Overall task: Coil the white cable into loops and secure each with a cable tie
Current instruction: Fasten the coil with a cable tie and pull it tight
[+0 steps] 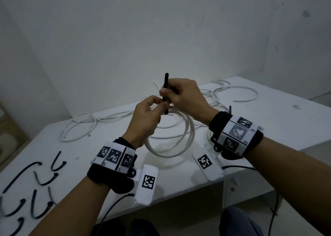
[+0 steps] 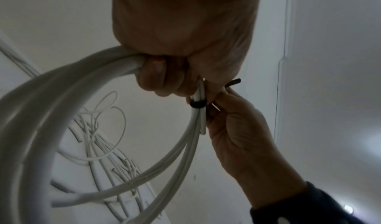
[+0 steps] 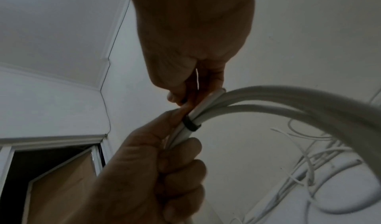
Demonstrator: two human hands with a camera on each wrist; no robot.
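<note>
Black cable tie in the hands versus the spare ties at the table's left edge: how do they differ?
The held cable tie is wrapped round the coiled white cable; the spare ties wrap nothing. The held one is pinched by the right hand, its tail upright; the spares lie loose on the table. All are black.

Both hands grip the coiled white cable (image 3: 257, 97) beside a black cable tie (image 3: 190, 124) around it.
</note>
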